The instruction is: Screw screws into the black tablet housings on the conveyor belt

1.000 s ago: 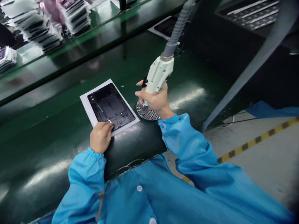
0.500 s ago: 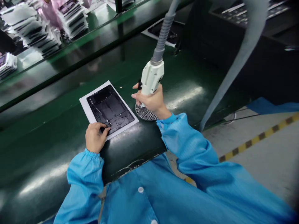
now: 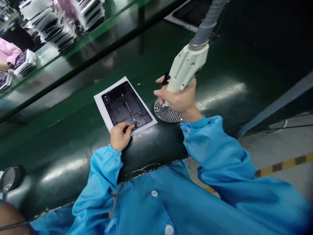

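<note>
A black tablet housing point(image 3: 117, 107) lies face up on a white sheet point(image 3: 100, 103) on the dark green bench. At its near edge, my left hand point(image 3: 119, 136) pinches thumb and fingertips together over a small part; what is between them is too small to make out. My right hand point(image 3: 183, 101) is wrapped round a pale electric screwdriver point(image 3: 187, 67), which leans to the right and hangs from a grey ribbed sleeve point(image 3: 207, 26). The driver's tip points down into a round metal screw tray point(image 3: 170, 115) full of small holes, just right of the sheet.
Stacks of white-sheeted panels point(image 3: 50, 23) stand across the bench at upper left, near a person's pink sleeve point(image 3: 8, 50). Another dark panel point(image 3: 190, 14) lies at the top. A round dish point(image 3: 9, 179) sits at far left. Striped tape point(image 3: 286, 166) marks the floor at right.
The view has shifted, bringing the round dish in at left. The screwdriver leans further right, its tip still at the screw tray. My left hand stays pinched at the housing's near edge.
</note>
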Demonstrator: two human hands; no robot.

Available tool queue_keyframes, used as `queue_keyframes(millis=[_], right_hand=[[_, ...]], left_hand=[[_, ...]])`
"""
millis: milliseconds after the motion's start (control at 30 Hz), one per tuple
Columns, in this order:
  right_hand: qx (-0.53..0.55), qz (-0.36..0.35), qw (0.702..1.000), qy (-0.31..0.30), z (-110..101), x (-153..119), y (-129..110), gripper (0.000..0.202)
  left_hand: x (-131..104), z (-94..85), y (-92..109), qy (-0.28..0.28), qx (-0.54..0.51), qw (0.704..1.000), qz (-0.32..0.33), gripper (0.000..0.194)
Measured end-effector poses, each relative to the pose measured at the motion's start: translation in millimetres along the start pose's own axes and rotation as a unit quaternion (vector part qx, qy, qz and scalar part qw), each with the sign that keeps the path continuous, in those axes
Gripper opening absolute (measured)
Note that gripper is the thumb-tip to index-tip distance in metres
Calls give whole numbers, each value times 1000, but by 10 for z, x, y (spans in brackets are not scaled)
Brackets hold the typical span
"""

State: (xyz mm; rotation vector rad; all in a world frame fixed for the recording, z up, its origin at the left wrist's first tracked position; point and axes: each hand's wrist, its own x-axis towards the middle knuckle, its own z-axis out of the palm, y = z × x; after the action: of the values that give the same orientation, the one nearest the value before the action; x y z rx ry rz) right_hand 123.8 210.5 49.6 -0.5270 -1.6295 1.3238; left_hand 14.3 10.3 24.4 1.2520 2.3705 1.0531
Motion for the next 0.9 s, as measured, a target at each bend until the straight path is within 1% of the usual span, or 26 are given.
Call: queue_keyframes(millis=[67, 167, 267, 433, 500, 567, 667, 733, 833, 900], right_hand=[[-2, -3, 1000, -3, 0, -1, -9, 24], [-4, -5, 1000, -5, 6, -5, -28, 23], [1, -5, 1000, 0, 6, -7, -30, 25], [3, -6, 1000, -9, -6, -6, 8, 25], [4, -5, 1000, -9, -1, -6, 8, 26], [8, -3, 1000, -2, 8, -7, -9, 27], [28, -4, 1000, 12, 16, -6, -49, 26], [61, -11, 998, 16, 17, -7, -77, 25], [118, -17, 993, 6, 56, -29, -134, 25], [126, -5, 992, -11, 135, -69, -186, 27]], left_hand=[[15, 11, 30, -15, 45, 999, 4, 12], [50, 10, 83, -15, 103, 995, 2, 9], [82, -14, 105, -17, 122, 992, 1, 7], [146, -99, 44, -69, 137, 988, 26, 2], [163, -122, 9, -88, 146, 984, 50, 4], [150, -138, -22, -99, 157, 978, 90, 10], [65, -169, -55, -111, 176, 964, 166, 19], [1, -182, -69, -105, 197, 954, 198, 21], [-28, -150, -83, -83, 229, 947, 210, 21], [6, -92, -97, -70, 233, 948, 207, 22]])
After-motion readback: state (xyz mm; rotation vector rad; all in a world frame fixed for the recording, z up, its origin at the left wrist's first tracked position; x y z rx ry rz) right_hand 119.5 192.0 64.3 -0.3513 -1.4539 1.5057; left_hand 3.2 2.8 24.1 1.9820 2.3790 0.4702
